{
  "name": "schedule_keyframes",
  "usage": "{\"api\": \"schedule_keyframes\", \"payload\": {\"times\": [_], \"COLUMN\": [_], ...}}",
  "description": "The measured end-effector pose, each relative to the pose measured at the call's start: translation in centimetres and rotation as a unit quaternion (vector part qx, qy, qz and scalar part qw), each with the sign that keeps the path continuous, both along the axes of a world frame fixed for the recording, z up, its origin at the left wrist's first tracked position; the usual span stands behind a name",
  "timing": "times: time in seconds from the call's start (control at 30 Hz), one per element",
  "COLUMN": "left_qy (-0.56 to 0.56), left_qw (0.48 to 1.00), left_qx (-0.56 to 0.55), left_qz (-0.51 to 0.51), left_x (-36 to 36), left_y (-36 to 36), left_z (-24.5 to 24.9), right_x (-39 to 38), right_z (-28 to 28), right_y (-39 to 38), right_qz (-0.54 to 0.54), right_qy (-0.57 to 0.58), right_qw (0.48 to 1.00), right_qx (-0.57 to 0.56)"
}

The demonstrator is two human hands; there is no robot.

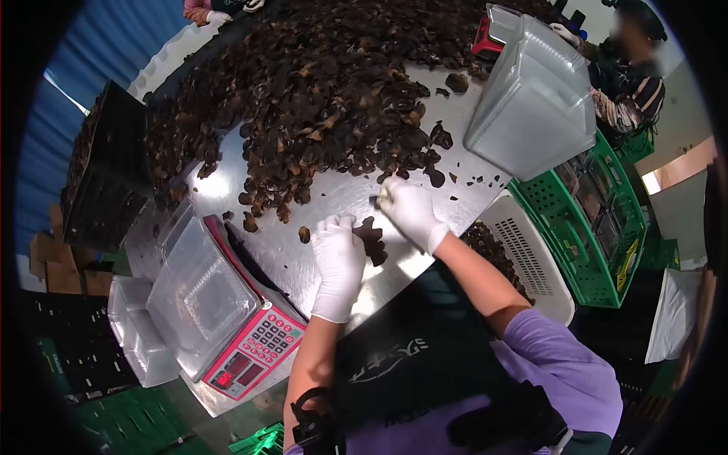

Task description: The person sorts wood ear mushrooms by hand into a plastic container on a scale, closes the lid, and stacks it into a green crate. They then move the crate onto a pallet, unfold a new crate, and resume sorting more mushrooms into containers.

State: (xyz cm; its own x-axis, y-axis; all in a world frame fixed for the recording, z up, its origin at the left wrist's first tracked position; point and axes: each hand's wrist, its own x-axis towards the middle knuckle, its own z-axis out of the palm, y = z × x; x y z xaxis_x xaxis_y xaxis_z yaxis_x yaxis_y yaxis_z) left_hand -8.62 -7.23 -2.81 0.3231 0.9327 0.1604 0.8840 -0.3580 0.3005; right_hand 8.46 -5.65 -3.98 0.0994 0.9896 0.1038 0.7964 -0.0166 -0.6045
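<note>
A large heap of dark, curled dried fungus pieces (334, 91) covers the far part of a steel table (334, 197). Both my hands wear white gloves. My left hand (339, 262) lies palm down on the table with its fingers spread, touching a small clump of the dark pieces (373, 241) on its right. My right hand (409, 211) reaches to the near edge of the heap, its fingertips curled and pinched on a small piece. The clump sits between the two hands.
A red-faced scale (254, 353) carrying a clear plastic box (201, 292) stands at the left, with stacked clear boxes (136, 337) beside it. A tall clear-box stack (535, 98), a white basket (531, 254) and a green crate (599, 220) are right. A co-worker (629, 76) stands at the far right.
</note>
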Motion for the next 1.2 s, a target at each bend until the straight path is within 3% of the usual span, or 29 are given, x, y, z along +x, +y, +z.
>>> {"api": "schedule_keyframes", "payload": {"times": [0.07,0.2,0.33,0.37,0.43,0.57,0.63,0.7,0.77,0.83,0.87,0.9,0.97,1.0,1.1,1.2], "left_qy": [-0.063,-0.072,0.083,0.098,0.089,0.079,0.05,-0.131,-0.082,-0.053,-0.051,-0.048,-0.172,-0.178,-0.165,-0.133], "left_qw": [0.996,0.993,0.993,0.993,0.993,0.985,0.967,0.898,0.882,0.882,0.911,0.934,0.955,0.961,0.971,0.988], "left_qx": [0.063,0.083,0.072,0.059,0.07,0.143,-0.056,0.002,-0.087,-0.149,-0.173,-0.197,-0.079,-0.093,-0.115,-0.02], "left_qz": [0.004,-0.045,-0.046,-0.041,-0.044,-0.052,-0.242,-0.42,-0.455,-0.444,-0.37,-0.294,-0.228,-0.192,-0.126,-0.073], "left_x": [0.3,4.2,8.6,9.0,9.0,10.3,11.7,12.2,11.7,10.4,8.9,7.3,3.7,2.4,-0.9,-2.9], "left_y": [1.0,5.2,7.7,8.3,8.2,3.0,-0.8,-5.2,-7.0,-6.7,-6.2,-5.6,-5.9,-6.1,-6.9,-8.1], "left_z": [-0.6,-1.3,-2.3,-2.7,-3.1,-1.3,2.2,0.3,1.9,3.2,4.4,4.9,2.8,3.2,2.6,1.6], "right_x": [0.1,1.5,5.8,7.3,9.6,11.4,10.6,10.6,10.9,11.4,11.7,12.1,13.0,12.8,11.6,11.2], "right_z": [-0.8,-0.2,1.2,1.4,1.9,1.5,1.4,-0.1,0.5,1.3,1.6,1.7,0.6,0.3,-0.1,-1.2], "right_y": [-2.0,-5.5,-7.0,-7.0,-6.3,-3.1,-1.4,-0.3,-0.2,-1.0,-1.3,-1.1,-0.1,0.4,2.3,3.8], "right_qz": [0.039,0.05,-0.001,-0.006,-0.073,-0.081,-0.055,-0.014,-0.009,-0.042,-0.077,-0.104,-0.099,-0.074,-0.003,-0.039], "right_qy": [0.026,0.03,-0.015,-0.016,0.01,-0.059,-0.078,-0.162,-0.127,-0.11,-0.091,-0.064,-0.057,-0.046,-0.141,-0.166], "right_qw": [0.999,0.996,0.999,0.995,0.997,0.995,0.995,0.987,0.992,0.993,0.991,0.992,0.993,0.991,0.988,0.984], "right_qx": [0.025,0.075,0.051,0.101,0.033,0.021,-0.019,0.0,-0.025,0.016,0.058,0.024,0.038,0.104,0.057,0.054]}}
